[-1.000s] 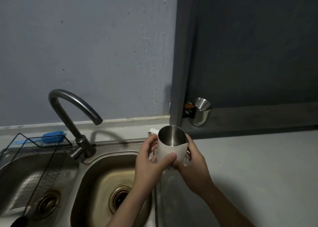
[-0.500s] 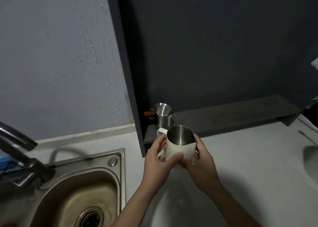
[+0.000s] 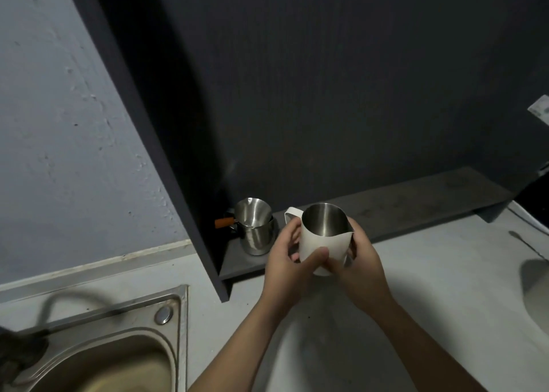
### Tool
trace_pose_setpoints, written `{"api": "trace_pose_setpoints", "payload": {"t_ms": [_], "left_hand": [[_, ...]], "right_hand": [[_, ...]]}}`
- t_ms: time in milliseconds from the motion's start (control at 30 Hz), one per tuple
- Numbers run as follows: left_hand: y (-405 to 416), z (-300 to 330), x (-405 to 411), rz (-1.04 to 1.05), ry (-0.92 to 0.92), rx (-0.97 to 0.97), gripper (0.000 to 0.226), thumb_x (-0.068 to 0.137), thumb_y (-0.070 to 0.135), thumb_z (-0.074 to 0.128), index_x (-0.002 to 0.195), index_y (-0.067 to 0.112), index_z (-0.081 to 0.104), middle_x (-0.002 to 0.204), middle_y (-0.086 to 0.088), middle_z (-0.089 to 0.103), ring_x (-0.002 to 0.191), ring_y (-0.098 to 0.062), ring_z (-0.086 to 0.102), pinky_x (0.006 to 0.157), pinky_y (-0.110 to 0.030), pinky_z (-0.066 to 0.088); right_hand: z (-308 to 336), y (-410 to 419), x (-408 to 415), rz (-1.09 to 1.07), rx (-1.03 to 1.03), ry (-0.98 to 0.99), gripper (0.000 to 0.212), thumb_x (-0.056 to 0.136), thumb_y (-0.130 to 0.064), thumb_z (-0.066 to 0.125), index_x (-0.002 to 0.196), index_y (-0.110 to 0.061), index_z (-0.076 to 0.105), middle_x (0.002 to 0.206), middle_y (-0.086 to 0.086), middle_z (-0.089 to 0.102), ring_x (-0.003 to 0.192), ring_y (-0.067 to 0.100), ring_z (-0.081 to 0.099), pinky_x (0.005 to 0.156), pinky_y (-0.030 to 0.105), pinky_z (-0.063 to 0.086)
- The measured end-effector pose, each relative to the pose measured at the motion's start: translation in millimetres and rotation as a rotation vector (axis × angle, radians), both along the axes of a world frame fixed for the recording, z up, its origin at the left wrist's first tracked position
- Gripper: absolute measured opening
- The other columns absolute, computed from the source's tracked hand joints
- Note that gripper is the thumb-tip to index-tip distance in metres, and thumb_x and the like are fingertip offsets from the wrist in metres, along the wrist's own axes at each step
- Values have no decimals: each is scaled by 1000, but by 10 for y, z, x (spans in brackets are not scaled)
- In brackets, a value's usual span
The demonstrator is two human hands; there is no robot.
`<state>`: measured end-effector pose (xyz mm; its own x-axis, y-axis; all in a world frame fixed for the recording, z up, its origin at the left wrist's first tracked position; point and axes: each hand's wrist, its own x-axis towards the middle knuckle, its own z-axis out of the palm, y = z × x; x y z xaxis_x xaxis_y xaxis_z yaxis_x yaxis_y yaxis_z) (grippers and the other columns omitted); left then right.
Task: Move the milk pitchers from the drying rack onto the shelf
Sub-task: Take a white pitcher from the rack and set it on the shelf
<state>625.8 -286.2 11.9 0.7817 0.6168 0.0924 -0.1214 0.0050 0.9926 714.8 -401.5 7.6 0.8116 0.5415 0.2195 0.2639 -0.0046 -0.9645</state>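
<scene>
At 9 o'clock of the hands, two nested stainless-steel milk pitchers (image 3: 255,228) already stand on the dark grey shelf board (image 3: 416,204). Left hand (image 3: 286,261) and right hand (image 3: 361,261) both clasp the white steel-lined pitcher (image 3: 323,237) above the counter, just short of the shelf. Placement remains; rack out of view.

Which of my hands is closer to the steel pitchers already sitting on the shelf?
Left. The left hand grips the white pitcher just right of the stacked steel pitchers; the right hand holds its far side.
</scene>
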Motion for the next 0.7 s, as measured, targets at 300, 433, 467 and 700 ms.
{"api": "trace_pose_setpoints", "payload": {"t_ms": [300,433,467,700], "left_hand": [[279,-117,463,31,-16,-65,66,84,-7,72,143,12,49,136,-8,65,120,-14,66,90,-26,56],[312,-161,561,60,-31,-64,58,86,-11,68,135,16,55,126,-6,70,112,-11,70,84,-22,56],[317,-174,587,66,-34,-57,56,86,-11,67,132,18,57,123,-4,72,110,-12,71,82,-22,56],[358,-198,732,98,-47,-24,54,87,-12,65,132,16,58,121,-5,73,111,-17,70,84,-24,56]], "right_hand": [[-131,389,522,74,-17,11,74,75,-2,83,129,-43,52,120,-21,69,113,3,66,86,22,54],[-200,483,668,87,-35,11,70,80,-2,81,126,-46,52,120,-18,70,114,7,67,85,23,55],[-224,504,700,88,-36,12,69,81,-2,80,128,-44,51,121,-15,70,115,9,67,84,23,55],[-322,583,844,89,-44,3,70,81,-3,77,136,-33,46,128,-12,67,121,10,64,90,21,53]]}}
